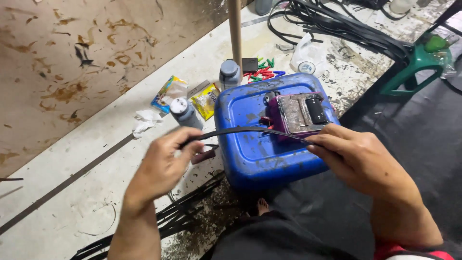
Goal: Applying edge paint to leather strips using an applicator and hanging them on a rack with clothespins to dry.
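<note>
Floor [72,192] is a pale, stained slab with a dark mat on the right. Sitting on it is a blue jug [260,144] lying flat, scuffed and grimy, with a small purple-framed metal tool [298,113] on top. Green stool [414,62] and a heap of black strips [337,24] further back, two grey bottles [185,111] and some yellow packets [206,98] left of the jug.

Left hand [161,166] and right hand [358,159] are apart, each pinched tight on one end of a thin black strip [250,131], which spans just above the jug in a shallow arch. Looks light, rubbery and bendy to me, probably a bit slick from the grime, so gripping near the ends like this seems the way to keep it taut
</note>
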